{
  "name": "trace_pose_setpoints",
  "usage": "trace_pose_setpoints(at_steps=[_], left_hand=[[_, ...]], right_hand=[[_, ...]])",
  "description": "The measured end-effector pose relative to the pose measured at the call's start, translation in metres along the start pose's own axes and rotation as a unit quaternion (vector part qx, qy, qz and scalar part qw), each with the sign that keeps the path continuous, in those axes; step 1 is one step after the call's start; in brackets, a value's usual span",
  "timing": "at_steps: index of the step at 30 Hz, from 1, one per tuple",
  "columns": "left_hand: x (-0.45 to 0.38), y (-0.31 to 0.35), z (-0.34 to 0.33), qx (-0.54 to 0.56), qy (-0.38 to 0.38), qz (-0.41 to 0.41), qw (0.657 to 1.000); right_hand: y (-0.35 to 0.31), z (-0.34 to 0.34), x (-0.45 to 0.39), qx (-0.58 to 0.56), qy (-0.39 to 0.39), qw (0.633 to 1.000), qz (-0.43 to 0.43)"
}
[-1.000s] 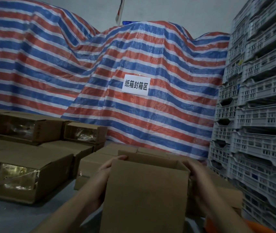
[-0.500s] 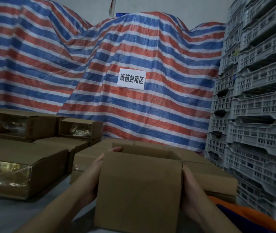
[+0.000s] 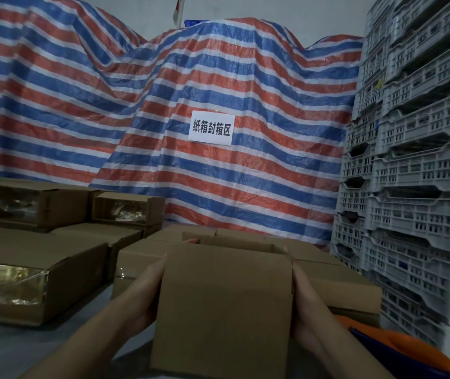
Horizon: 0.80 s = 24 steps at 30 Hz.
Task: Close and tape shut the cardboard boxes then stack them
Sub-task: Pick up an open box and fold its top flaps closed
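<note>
The person holds an open cardboard box [image 3: 224, 305] between both hands at the 6 o'clock part of the view, its plain brown front panel facing the camera and its top unsealed, the rim showing a dark hollow inside. The left hand [image 3: 147, 294] lies flat against the box's left wall, at 9 o'clock from it, and a fingertip hooks over the far rim. The right hand [image 3: 304, 307] presses the right wall, at 3 o'clock from the box, palm against the card; how its fingers lie is hidden behind the box. The board is matte, smooth and square-edged.

At 9 o'clock lie sealed boxes [image 3: 35, 280], low and long, their ends covered in glossy clear tape that catches yellow glints. More closed boxes [image 3: 336, 283] sit just behind the held one. At 12 o'clock hangs a woven tarpaulin [image 3: 163, 91] in red, white and blue stripes, creased and draped, bearing a white paper sign [image 3: 211, 128] with black characters. At 3 o'clock rise stacked grey plastic crates [image 3: 415, 165] with slotted lattice walls.
</note>
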<state>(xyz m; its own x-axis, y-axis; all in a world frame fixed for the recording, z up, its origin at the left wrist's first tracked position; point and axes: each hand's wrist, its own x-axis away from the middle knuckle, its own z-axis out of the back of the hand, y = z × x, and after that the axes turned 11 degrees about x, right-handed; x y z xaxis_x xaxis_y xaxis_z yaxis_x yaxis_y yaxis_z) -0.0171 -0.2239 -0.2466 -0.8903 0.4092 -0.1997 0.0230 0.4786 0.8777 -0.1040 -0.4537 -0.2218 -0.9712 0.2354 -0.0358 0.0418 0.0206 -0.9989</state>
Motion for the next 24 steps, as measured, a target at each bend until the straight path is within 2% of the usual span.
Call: trace_pose_setpoints(at_steps=[2,5,13,18,22,24], left_hand=[[0.001,0.001,0.001,0.0,-0.013,-0.005,1.0],[0.003,0.001,0.002,-0.002,0.012,0.0,1.0],[0.006,0.003,-0.002,-0.014,0.001,-0.011,1.0],[0.009,0.0,-0.01,-0.047,0.037,-0.005,0.998],[0.011,0.001,-0.018,-0.045,0.073,-0.048,0.995],[0.014,0.004,-0.019,-0.044,0.055,-0.052,0.996]], right_hand=[[0.002,0.0,0.0,0.003,-0.005,1.0,0.014],[0.004,0.001,-0.001,0.001,0.008,1.0,0.01],[0.003,0.008,-0.004,0.073,-0.008,0.997,0.01],[0.005,0.01,-0.006,0.039,-0.015,0.999,0.018],[0.005,0.014,-0.004,0.019,-0.008,1.0,0.023],[0.004,0.014,-0.004,0.013,0.006,1.0,0.023]])
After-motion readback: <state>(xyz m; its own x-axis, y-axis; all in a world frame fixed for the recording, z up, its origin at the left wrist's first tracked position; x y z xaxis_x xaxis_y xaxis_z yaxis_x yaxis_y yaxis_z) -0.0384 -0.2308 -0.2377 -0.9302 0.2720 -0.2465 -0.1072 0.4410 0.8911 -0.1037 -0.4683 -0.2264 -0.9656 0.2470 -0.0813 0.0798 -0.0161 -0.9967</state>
